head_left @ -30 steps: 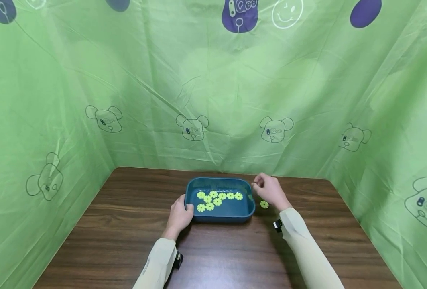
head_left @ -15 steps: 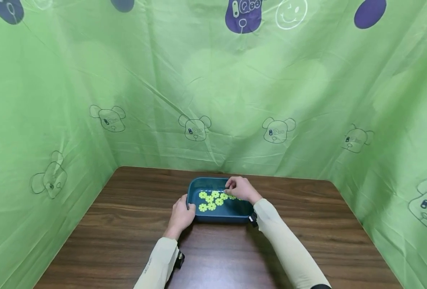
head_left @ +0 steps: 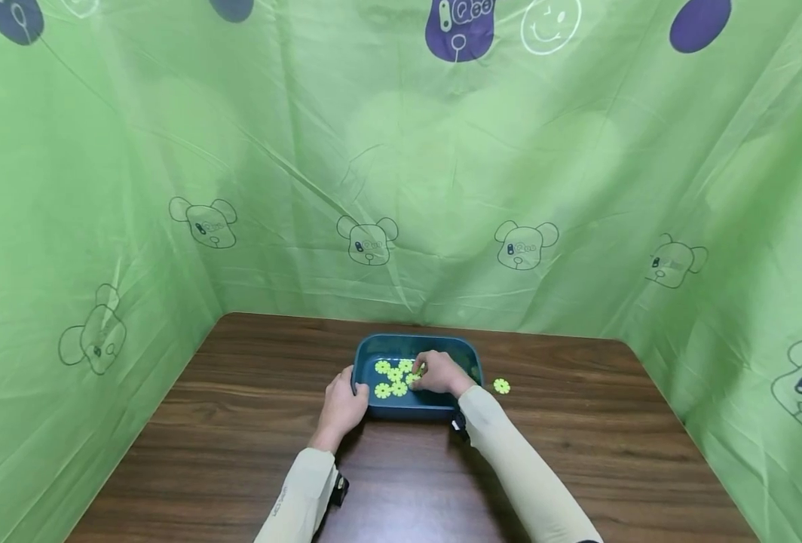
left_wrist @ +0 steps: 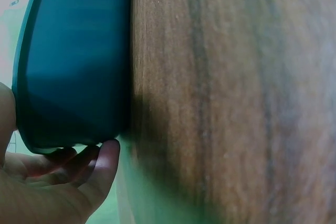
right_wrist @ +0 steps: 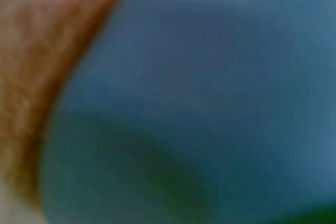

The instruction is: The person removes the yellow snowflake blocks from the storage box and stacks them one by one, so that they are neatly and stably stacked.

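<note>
Flower pieces [head_left: 382, 391] in tray [head_left: 408, 412], right hand [head_left: 439, 373] now farther left

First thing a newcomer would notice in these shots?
Probably the bright green sheet, printed with cartoon faces, behind and on both sides of the wooden table. Next, the yellow-green flower-shaped pieces in the dark blue tray, whose left end the left hand grips while the right hand reaches inside. Then the lone flower piece on the table, just right of the tray.
</note>
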Demonstrator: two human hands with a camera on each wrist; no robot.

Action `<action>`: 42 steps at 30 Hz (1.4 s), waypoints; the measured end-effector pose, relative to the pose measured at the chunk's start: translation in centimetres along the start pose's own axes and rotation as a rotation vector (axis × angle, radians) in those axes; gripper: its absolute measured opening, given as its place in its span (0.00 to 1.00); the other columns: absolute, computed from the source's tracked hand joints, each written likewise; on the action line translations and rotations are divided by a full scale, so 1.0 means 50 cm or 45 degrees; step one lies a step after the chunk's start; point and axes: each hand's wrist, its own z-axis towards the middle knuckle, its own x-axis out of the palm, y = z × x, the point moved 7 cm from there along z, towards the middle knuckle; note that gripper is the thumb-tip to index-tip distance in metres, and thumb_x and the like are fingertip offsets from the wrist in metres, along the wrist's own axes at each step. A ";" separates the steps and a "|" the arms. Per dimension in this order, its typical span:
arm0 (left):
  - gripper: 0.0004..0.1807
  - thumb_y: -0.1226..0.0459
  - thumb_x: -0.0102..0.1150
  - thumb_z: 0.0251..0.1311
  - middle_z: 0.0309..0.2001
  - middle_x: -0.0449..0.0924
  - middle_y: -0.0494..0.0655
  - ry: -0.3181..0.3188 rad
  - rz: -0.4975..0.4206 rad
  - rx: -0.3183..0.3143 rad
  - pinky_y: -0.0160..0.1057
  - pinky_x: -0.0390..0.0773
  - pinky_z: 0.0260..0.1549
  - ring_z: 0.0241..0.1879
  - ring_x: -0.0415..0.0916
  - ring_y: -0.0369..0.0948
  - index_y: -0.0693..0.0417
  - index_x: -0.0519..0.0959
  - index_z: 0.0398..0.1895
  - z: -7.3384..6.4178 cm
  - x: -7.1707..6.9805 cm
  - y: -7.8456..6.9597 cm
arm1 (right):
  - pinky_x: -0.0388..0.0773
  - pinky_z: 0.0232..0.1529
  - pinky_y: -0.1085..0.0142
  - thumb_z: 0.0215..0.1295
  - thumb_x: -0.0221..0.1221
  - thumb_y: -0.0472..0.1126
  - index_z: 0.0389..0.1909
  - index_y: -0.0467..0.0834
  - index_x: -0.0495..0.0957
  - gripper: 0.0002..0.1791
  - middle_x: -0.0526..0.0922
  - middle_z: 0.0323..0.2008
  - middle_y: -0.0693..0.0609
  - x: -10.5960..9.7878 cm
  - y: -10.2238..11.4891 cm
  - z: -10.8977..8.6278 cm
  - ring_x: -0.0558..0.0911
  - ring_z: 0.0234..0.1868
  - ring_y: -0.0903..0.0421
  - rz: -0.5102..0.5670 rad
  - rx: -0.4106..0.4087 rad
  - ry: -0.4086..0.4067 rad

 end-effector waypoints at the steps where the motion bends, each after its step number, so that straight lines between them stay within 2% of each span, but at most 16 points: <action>1: 0.27 0.64 0.49 0.69 0.61 0.75 0.65 0.001 0.000 0.000 0.58 0.72 0.60 0.62 0.73 0.58 0.68 0.68 0.69 0.000 0.001 0.001 | 0.78 0.37 0.58 0.59 0.72 0.45 0.42 0.44 0.83 0.14 0.81 0.34 0.53 0.003 0.000 -0.001 0.78 0.33 0.57 -0.016 0.006 0.004; 6: 0.27 0.64 0.50 0.69 0.61 0.75 0.65 -0.011 -0.001 -0.003 0.58 0.73 0.59 0.60 0.74 0.58 0.68 0.69 0.68 -0.003 0.000 0.002 | 0.78 0.37 0.57 0.60 0.72 0.44 0.43 0.44 0.82 0.14 0.81 0.34 0.53 0.008 0.006 -0.006 0.78 0.32 0.56 -0.036 0.007 0.000; 14: 0.27 0.64 0.50 0.69 0.62 0.74 0.66 -0.011 -0.011 -0.008 0.59 0.72 0.60 0.61 0.73 0.58 0.69 0.68 0.69 -0.007 0.000 -0.002 | 0.76 0.36 0.59 0.59 0.72 0.43 0.42 0.43 0.81 0.14 0.78 0.28 0.54 0.012 0.003 -0.002 0.75 0.27 0.56 -0.062 -0.001 -0.007; 23: 0.28 0.64 0.49 0.69 0.62 0.73 0.66 -0.017 -0.005 -0.023 0.59 0.71 0.60 0.61 0.73 0.58 0.69 0.68 0.69 -0.012 0.005 0.002 | 0.74 0.36 0.57 0.56 0.74 0.42 0.40 0.41 0.78 0.17 0.73 0.33 0.52 0.010 0.023 -0.016 0.72 0.32 0.54 -0.156 -0.094 -0.104; 30: 0.28 0.64 0.48 0.69 0.62 0.73 0.67 -0.020 -0.004 -0.011 0.59 0.71 0.61 0.61 0.72 0.59 0.70 0.67 0.69 -0.007 0.004 -0.002 | 0.74 0.32 0.59 0.56 0.75 0.40 0.39 0.42 0.77 0.16 0.75 0.28 0.52 0.001 0.037 -0.019 0.73 0.28 0.55 -0.180 -0.174 -0.159; 33: 0.28 0.64 0.48 0.69 0.62 0.73 0.67 -0.015 -0.003 -0.017 0.59 0.71 0.61 0.62 0.72 0.59 0.70 0.67 0.69 -0.005 0.004 -0.002 | 0.74 0.31 0.60 0.57 0.74 0.38 0.38 0.42 0.77 0.15 0.76 0.27 0.53 -0.005 0.041 -0.026 0.74 0.27 0.57 -0.142 -0.228 -0.175; 36: 0.28 0.65 0.48 0.69 0.62 0.73 0.67 -0.013 -0.001 -0.016 0.59 0.71 0.61 0.62 0.71 0.59 0.70 0.67 0.69 -0.006 0.004 -0.002 | 0.75 0.31 0.61 0.60 0.72 0.38 0.39 0.41 0.78 0.12 0.77 0.26 0.57 -0.019 0.038 -0.037 0.76 0.26 0.59 -0.048 -0.272 -0.205; 39: 0.28 0.65 0.48 0.69 0.62 0.73 0.67 -0.010 -0.007 -0.009 0.59 0.70 0.61 0.62 0.71 0.59 0.70 0.67 0.69 -0.007 0.003 -0.004 | 0.78 0.32 0.62 0.62 0.70 0.38 0.40 0.41 0.80 0.10 0.80 0.26 0.58 -0.054 0.029 -0.050 0.78 0.27 0.60 0.061 -0.300 -0.287; 42: 0.27 0.64 0.48 0.69 0.62 0.73 0.66 -0.010 -0.008 -0.008 0.59 0.70 0.61 0.62 0.71 0.59 0.70 0.68 0.69 -0.007 0.003 -0.004 | 0.80 0.34 0.62 0.62 0.71 0.39 0.41 0.43 0.83 0.09 0.84 0.29 0.57 -0.109 0.014 -0.067 0.81 0.29 0.60 0.153 -0.292 -0.410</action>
